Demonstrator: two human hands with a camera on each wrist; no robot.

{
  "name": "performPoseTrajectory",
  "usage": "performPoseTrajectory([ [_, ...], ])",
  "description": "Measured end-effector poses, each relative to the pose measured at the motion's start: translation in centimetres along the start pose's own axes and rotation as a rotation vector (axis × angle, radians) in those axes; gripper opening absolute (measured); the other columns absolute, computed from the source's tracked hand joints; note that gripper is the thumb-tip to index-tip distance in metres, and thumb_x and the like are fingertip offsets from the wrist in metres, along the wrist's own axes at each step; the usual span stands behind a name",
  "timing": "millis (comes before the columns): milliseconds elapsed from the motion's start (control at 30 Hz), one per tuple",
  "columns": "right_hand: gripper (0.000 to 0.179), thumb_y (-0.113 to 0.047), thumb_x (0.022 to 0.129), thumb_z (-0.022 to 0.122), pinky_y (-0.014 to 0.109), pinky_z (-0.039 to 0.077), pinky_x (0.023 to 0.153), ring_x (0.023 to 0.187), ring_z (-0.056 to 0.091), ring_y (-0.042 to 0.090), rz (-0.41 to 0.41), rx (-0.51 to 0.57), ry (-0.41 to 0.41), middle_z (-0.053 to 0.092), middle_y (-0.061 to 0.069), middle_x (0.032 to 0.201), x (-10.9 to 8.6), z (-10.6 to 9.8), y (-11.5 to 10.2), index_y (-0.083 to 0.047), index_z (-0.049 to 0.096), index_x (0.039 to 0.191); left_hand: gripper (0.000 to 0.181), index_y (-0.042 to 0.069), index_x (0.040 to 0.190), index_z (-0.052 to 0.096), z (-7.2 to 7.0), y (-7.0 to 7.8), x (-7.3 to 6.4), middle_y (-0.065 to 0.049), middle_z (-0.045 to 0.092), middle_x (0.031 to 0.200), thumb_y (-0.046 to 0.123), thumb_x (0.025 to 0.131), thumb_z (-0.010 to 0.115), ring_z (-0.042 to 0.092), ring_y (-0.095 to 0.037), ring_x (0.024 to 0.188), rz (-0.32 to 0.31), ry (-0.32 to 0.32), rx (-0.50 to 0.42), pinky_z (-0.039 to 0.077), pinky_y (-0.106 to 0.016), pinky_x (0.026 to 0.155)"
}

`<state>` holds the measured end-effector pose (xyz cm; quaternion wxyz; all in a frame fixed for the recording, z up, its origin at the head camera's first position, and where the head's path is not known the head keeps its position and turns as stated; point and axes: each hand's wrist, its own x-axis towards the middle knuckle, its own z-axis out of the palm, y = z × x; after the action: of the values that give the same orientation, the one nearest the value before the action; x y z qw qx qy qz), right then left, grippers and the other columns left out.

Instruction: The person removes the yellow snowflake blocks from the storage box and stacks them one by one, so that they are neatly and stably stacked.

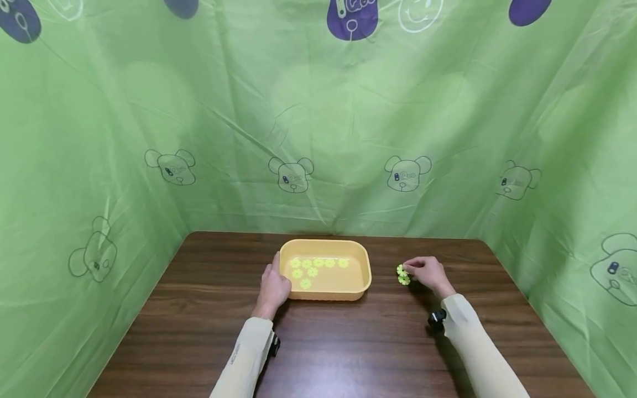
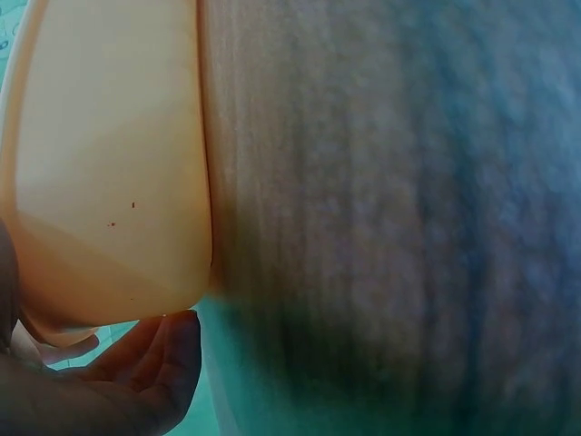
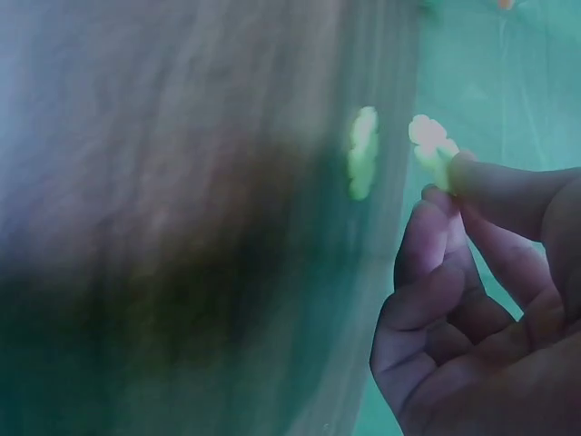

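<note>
Creased green cloth [image 1: 338, 110] is hanging behind a dark wood-grained table [image 1: 328, 342]; from the head, the left hand [image 1: 273, 286] is gripping a yellow round-cornered tray [image 1: 323, 296] holding yellow-green flower pieces [image 1: 312, 271], the right hand [image 1: 429, 272] pinching a scalloped yellow-green flower [image 1: 401, 270] right of it. Left wrist: fingers [image 2: 168, 368] are hugging the tray's wall. Right wrist: thumb [image 3: 508, 191] and fingertip are clasping the flower

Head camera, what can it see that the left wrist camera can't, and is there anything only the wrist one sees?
Only the head camera: the little yellow-green flowers lying in the tray, and the right hand pinching another flower beside one more.

Only the left wrist camera: tiny dark specks on the tray's outer side, seen up close.

Both: the tray, the left hand holding its end, the brown table and some green cloth.
</note>
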<state>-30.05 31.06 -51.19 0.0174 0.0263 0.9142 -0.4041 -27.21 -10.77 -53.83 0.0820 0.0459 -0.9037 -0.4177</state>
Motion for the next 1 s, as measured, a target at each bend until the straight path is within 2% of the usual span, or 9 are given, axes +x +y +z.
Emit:
performPoseTrajectory([
  [167,0.027,-0.022,0.097,0.069,0.03,0.055,0.069,0.081,0.072,0.022,-0.004,-0.022,-0.024,0.074,0.018,0.107,-0.4,0.0,0.8,0.0,0.076,0.111,0.077,0.008,0.161,0.027,-0.1,0.1,0.1,-0.029,0.055,0.131,0.0,0.086,0.045,0.057,-0.044,0.12,-0.003,-0.002,-0.006,0.047,-0.055,0.102],
  [333,0.023,-0.024,0.096,0.07,0.029,0.052,0.069,0.079,0.068,0.016,-0.003,-0.09,-0.015,0.076,0.012,0.1,-0.3,0.3,1.2,-0.005,0.079,0.105,0.079,0.008,0.161,0.027,-0.1,0.1,0.1,-0.03,0.054,0.133,0.0,0.085,0.046,0.057,-0.045,0.119,-0.009,-0.003,-0.01,0.047,-0.057,0.101],
  [533,0.021,-0.026,0.094,0.071,0.039,0.051,0.078,0.089,0.065,0.023,-0.026,-0.196,0.013,0.077,0.008,0.096,-0.4,0.7,1.3,-0.009,0.081,0.1,0.079,0.009,0.161,0.027,-0.1,0.1,0.1,-0.03,0.054,0.133,0.0,0.085,0.046,0.057,-0.045,0.121,-0.008,-0.002,-0.018,0.047,-0.056,0.102],
  [800,0.019,-0.027,0.094,0.07,0.042,0.05,0.082,0.097,0.065,0.027,-0.007,-0.207,0.03,0.076,0.008,0.101,-0.4,1.3,1.9,-0.012,0.08,0.097,0.078,0.008,0.161,0.027,-0.3,0.2,0.0,-0.03,0.054,0.132,0.0,0.085,0.046,0.057,-0.044,0.12,-0.003,-0.005,-0.012,0.047,-0.056,0.101],
  [1000,0.016,-0.024,0.092,0.07,0.037,0.048,0.077,0.089,0.063,0.023,-0.008,-0.211,0.051,0.075,0.007,0.094,-0.1,1.6,2.2,-0.011,0.079,0.095,0.078,0.01,0.162,0.025,-0.3,0.3,-0.1,-0.03,0.053,0.134,0.0,0.086,0.044,0.056,-0.044,0.122,-0.018,-0.026,-0.019,0.047,-0.056,0.102],
])
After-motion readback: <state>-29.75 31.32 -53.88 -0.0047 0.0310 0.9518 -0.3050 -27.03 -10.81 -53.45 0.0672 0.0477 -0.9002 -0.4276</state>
